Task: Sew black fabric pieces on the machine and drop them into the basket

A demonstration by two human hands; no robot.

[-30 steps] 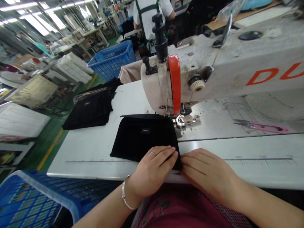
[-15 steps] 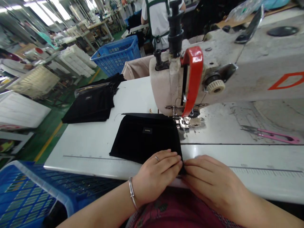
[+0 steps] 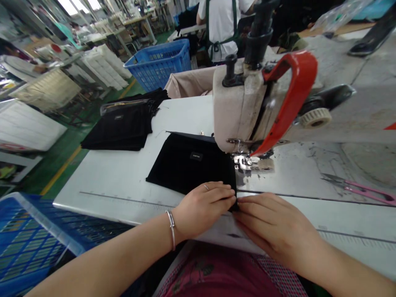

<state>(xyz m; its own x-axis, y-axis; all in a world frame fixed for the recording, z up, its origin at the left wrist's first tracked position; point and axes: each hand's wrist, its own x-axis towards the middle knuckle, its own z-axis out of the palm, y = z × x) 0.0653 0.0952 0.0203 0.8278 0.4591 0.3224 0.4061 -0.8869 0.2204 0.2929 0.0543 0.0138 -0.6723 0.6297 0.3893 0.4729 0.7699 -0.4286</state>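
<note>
On the smooth, pale sewing table point(image 3: 102, 173), one flat black fabric piece point(image 3: 185, 169) lies just left of the machine's metal presser foot point(image 3: 246, 163), its far right part close under the head. It is matte and soft-looking, four-sided, with one small rectangular label point(image 3: 196, 156) sewn or stuck on.

Two bare hands meet at its near right corner. The left hand point(image 3: 202, 208), wearing one thin ring and one silvery bangle point(image 3: 172, 231), rests on the cloth with fingers close together; the right hand point(image 3: 272, 220) has its fingers narrowed against the edge. Both thumbs are hidden, so I cannot tell whether either pinches the fabric.

The scuffed white sewing machine point(image 3: 230, 107) carries one glossy red curved lever point(image 3: 297, 95). Right of it lies one pair of pink-handled metal snips point(image 3: 361, 189). At the table's far left sits one stack of black pieces point(image 3: 120, 130), too merged to count.

I count two slatted blue plastic crates, one beyond the table point(image 3: 161, 64), one at its near left point(image 3: 74, 243); their contents are unclear.
</note>
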